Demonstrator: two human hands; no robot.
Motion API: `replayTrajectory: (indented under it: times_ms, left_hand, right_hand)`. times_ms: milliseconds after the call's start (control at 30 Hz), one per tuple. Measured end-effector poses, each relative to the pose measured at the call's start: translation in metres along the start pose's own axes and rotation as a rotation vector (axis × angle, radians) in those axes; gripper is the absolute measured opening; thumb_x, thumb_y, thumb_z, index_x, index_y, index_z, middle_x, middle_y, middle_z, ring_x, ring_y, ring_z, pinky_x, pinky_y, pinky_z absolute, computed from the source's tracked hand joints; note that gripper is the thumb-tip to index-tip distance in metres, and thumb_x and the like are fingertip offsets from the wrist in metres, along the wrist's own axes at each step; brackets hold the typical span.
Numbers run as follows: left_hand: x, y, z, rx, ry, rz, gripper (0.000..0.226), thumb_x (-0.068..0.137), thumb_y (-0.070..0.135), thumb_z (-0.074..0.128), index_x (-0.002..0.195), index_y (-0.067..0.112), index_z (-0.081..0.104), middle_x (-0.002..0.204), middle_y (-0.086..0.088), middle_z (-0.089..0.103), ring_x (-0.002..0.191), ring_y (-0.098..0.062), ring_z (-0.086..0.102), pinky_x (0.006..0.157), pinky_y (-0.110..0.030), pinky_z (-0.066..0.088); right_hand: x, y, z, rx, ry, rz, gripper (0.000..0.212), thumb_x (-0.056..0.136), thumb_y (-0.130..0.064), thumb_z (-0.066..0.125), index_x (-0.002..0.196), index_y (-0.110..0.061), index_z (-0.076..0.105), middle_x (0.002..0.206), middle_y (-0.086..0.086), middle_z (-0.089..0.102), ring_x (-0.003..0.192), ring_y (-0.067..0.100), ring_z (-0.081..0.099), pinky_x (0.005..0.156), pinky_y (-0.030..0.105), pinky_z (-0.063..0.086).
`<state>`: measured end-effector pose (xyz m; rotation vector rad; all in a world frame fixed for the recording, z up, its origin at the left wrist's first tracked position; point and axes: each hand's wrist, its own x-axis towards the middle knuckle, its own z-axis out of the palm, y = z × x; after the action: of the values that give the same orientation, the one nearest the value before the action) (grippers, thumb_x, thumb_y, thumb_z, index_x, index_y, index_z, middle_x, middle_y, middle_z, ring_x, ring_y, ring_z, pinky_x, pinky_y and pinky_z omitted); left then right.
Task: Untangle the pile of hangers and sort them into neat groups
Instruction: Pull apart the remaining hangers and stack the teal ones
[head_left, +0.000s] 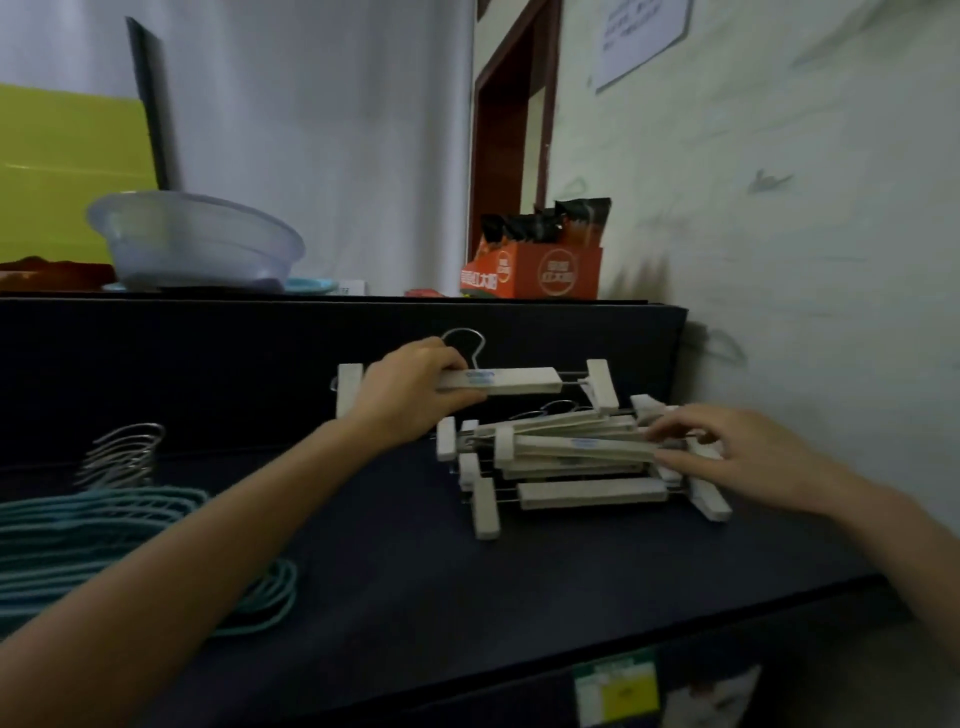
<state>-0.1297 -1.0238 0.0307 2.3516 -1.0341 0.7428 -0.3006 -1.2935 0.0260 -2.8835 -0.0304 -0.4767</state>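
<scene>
1. On the dark shelf (519, 597), over at the right, sits the pile of white clip hangers (571, 470).
2. Left hand (410, 395) grips one white hanger (514, 381) just above it.
3. Right hand (737, 457) touches the pile's right end, can't tell if it's pinching.

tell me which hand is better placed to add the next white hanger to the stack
Left. The left hand grips a white clip hanger raised just behind the stack of white hangers; the right hand pinches the stack's right end, likely steadying it.
</scene>
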Motion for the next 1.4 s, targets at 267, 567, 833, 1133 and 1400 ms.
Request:
replayTrajectory:
  times_ms: [267,567,833,1133,1400]
  left_hand:
    - [0.059,0.056,0.087,-0.041,-0.112,-0.120,0.031,0.084,0.045,0.059,0.100,0.018,0.064,0.097,0.003,0.055,0.080,-0.012,0.050,0.065,-0.027,0.039]
    - [0.071,0.056,0.106,-0.021,-0.418,-0.206,0.028,0.092,0.033,0.050,0.108,0.014,0.065,0.105,-0.004,0.066,0.088,-0.019,0.061,0.078,-0.036,0.053]
    - [0.017,0.041,0.035,0.213,-0.079,-0.073,0.021,0.092,0.028,0.049,0.100,0.017,0.065,0.101,0.001,0.062,0.091,-0.016,0.055,0.071,-0.029,0.044]
    - [-0.113,-0.022,-0.101,0.394,0.118,-0.282,0.018,0.090,0.026,0.055,0.096,0.016,0.068,0.091,0.001,0.065,0.085,-0.017,0.056,0.071,-0.028,0.041]
    - [-0.241,-0.082,-0.196,0.504,0.087,-0.516,0.019,0.091,0.033,0.053,0.100,0.021,0.065,0.084,0.011,0.052,0.083,-0.009,0.049,0.068,-0.022,0.036]
  right_hand:
    - [-0.017,0.053,-0.019,0.021,0.045,0.056,0.020,0.086,-0.042,0.058,0.104,-0.034,0.063,0.108,-0.016,0.064,0.099,0.005,0.057,0.088,0.033,0.048]
    - [0.004,0.070,-0.018,0.007,0.048,-0.038,0.024,0.086,-0.044,0.057,0.107,-0.035,0.061,0.105,-0.018,0.062,0.096,0.000,0.055,0.083,0.026,0.047]
    - [0.047,0.019,0.006,0.109,0.053,-0.251,0.023,0.087,-0.041,0.054,0.109,-0.035,0.059,0.101,-0.023,0.056,0.094,-0.002,0.055,0.082,0.028,0.049]
    - [0.082,-0.114,0.047,0.201,0.030,-0.503,0.021,0.088,-0.036,0.056,0.108,-0.029,0.060,0.107,-0.012,0.063,0.096,0.009,0.058,0.085,0.035,0.049]
    - [0.083,-0.265,0.088,0.234,-0.022,-0.690,0.026,0.087,-0.039,0.057,0.111,-0.029,0.058,0.108,-0.007,0.062,0.096,0.013,0.058,0.084,0.038,0.051]
